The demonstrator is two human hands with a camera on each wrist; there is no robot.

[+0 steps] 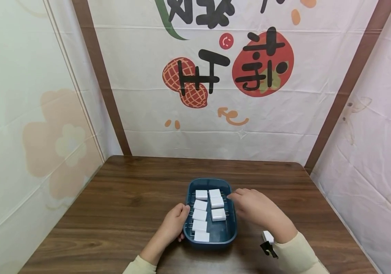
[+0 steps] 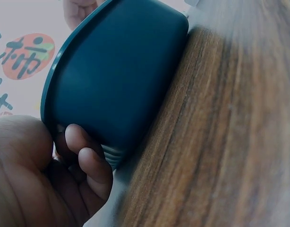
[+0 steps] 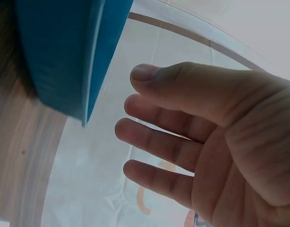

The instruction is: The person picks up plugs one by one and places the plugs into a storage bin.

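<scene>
A dark blue plastic bin [image 1: 210, 245] stands on the table, holding several white plug adapters with metal prongs. They lie in two rows: a longer left row with a plug adapter [image 1: 200, 215] in its middle, and a shorter right row with a plug adapter [image 1: 218, 214] at its near end. My left hand [image 1: 176, 220] grips the bin's left side, thumb at the rim and fingers curled against the outer wall in the left wrist view. Just beyond the right rim is my right hand [image 1: 255, 205]. In the right wrist view its fingers [image 3: 159, 142] are spread, with nothing between them and the thumb.
The brown wood-grain table [image 1: 140, 182] reaches back to a printed white curtain [image 1: 140, 114], with more curtain along both sides. A small white block [image 1: 268, 236] and a black clip-like piece [image 1: 268, 249] show beside the right sleeve [image 1: 298, 253].
</scene>
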